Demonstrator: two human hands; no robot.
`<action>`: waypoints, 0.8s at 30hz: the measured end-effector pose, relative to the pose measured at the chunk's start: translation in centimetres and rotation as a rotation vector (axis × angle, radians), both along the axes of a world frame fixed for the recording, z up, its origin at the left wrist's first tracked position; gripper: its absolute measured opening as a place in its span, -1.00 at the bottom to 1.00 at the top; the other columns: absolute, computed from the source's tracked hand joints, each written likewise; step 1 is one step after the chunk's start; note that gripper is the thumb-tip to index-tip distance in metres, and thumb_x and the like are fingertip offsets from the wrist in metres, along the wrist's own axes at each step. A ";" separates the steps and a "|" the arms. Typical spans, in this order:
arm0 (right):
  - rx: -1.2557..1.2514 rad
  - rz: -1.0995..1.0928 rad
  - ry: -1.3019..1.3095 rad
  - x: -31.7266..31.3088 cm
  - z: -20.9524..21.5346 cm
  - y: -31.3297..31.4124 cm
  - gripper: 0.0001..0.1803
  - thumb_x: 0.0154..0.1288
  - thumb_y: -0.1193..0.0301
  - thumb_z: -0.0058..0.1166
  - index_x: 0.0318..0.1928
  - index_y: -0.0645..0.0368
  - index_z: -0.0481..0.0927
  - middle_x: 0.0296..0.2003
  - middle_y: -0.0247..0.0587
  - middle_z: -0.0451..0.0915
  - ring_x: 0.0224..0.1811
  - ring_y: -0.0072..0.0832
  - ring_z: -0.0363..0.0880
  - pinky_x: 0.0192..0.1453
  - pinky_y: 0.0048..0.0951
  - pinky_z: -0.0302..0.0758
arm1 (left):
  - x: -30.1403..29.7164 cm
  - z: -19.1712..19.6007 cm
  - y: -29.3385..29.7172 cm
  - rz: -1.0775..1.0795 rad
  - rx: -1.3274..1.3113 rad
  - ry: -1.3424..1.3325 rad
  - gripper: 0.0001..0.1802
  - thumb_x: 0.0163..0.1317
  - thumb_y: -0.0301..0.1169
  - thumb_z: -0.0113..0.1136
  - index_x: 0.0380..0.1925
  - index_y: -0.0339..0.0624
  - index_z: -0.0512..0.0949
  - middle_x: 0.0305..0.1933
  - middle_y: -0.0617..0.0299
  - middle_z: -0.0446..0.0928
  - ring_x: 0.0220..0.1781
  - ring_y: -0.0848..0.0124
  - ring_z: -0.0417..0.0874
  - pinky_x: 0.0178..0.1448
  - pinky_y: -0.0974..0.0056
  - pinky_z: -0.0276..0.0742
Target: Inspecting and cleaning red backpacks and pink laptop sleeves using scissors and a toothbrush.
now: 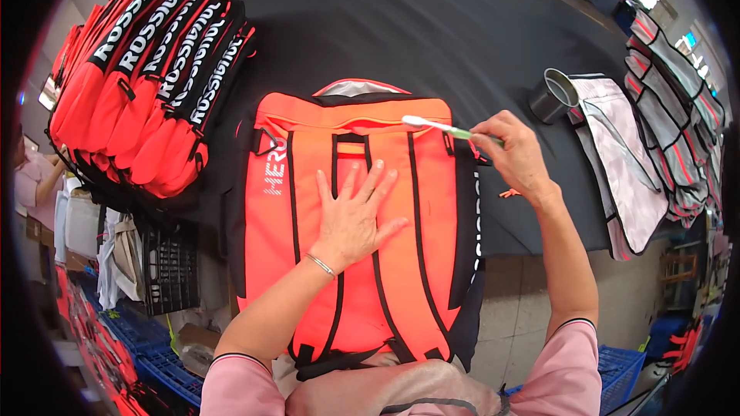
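Note:
A bright orange-red backpack (pixel 266 262) with black trim lies in front of me, its two shoulder straps facing up. My left hand (pixel 353 216) rests flat on the straps near the middle, fingers spread. In my right hand (pixel 516 156) is a toothbrush (pixel 456 132) with a green and white handle, gripped between thumb and fingers. Its white head is over the upper right part of the backpack, close to the top seam; whether the bristles touch the fabric I cannot tell.
Black cloth covers the table (pixel 354 23). Stacked red and black bags (pixel 154 85) rise at the left. Toward the right stand a dark metal cup (pixel 553 96), a pale fabric panel (pixel 617 154) and piled grey pieces (pixel 678 123). A black crate (pixel 171 266) sits below left.

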State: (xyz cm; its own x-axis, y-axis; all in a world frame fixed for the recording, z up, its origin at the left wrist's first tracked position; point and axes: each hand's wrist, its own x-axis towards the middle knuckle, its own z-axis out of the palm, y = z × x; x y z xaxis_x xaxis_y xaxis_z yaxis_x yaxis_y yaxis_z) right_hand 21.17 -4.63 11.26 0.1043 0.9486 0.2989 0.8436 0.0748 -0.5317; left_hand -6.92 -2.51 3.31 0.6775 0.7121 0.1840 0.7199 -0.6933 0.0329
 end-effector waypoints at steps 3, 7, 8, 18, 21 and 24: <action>-0.019 0.045 -0.101 -2.2 -1.2 2.5 -0.83 0.26 0.34 0.19 -0.25 0.16 0.68 -0.32 -0.23 0.53 -0.28 -0.28 0.59 -0.20 -0.29 0.49 | 0.0 0.1 -0.1 -0.009 -0.013 -0.041 -0.16 0.24 0.30 -0.08 0.44 0.16 0.17 0.54 0.26 0.07 0.49 0.06 0.18 0.39 -0.56 -0.29; -0.120 0.110 -0.177 -4.7 -2.0 5.8 -0.75 0.31 0.23 0.11 -0.26 0.16 0.63 -0.27 -0.22 0.49 -0.19 -0.18 0.58 -0.17 -0.18 0.49 | 0.1 -0.1 -0.1 -0.002 -0.041 -0.068 -0.16 0.24 0.29 -0.07 0.44 0.16 0.18 0.54 0.27 0.08 0.50 0.06 0.17 0.39 -0.56 -0.31; -0.124 0.110 -0.181 -4.7 -1.9 6.2 -0.75 0.31 0.23 0.11 -0.26 0.16 0.63 -0.27 -0.22 0.49 -0.19 -0.18 0.58 -0.17 -0.18 0.49 | 0.2 0.0 -0.1 -0.006 -0.050 -0.074 -0.16 0.24 0.29 -0.07 0.44 0.15 0.18 0.54 0.27 0.08 0.50 0.05 0.16 0.39 -0.56 -0.31; -0.224 0.202 -0.444 1.5 2.0 4.8 -0.81 0.24 0.28 0.16 -0.37 0.15 0.59 -0.36 -0.22 0.45 -0.33 -0.18 0.55 -0.29 -0.19 0.44 | -0.4 0.0 0.1 -0.010 -0.081 -0.110 -0.16 0.23 0.30 -0.06 0.42 0.13 0.22 0.54 0.28 0.09 0.52 0.04 0.12 0.40 -0.56 -0.34; -0.181 0.220 -0.360 0.6 1.1 5.4 -0.78 0.24 0.25 0.17 -0.36 0.16 0.60 -0.36 -0.22 0.46 -0.33 -0.16 0.56 -0.26 -0.22 0.46 | -0.2 -0.1 0.1 -0.008 -0.080 -0.109 -0.16 0.23 0.29 -0.05 0.42 0.11 0.23 0.53 0.26 0.10 0.52 0.04 0.12 0.40 -0.56 -0.33; -0.089 0.258 -0.342 -1.9 -1.3 6.8 -0.78 0.26 0.24 0.16 -0.29 0.14 0.62 -0.33 -0.20 0.46 -0.25 -0.15 0.56 -0.22 -0.19 0.47 | 0.0 0.0 0.1 -0.021 -0.068 -0.121 -0.15 0.23 0.29 -0.04 0.42 0.11 0.22 0.53 0.25 0.12 0.51 0.03 0.14 0.40 -0.55 -0.34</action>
State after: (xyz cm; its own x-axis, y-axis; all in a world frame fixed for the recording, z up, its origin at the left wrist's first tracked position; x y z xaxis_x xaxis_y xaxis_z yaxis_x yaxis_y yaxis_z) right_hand 19.28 2.14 9.97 -0.2306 0.9541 0.1911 0.9320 0.2730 -0.2385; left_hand -6.95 -2.38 3.32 0.6681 0.7117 0.2172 0.6932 -0.7013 0.1661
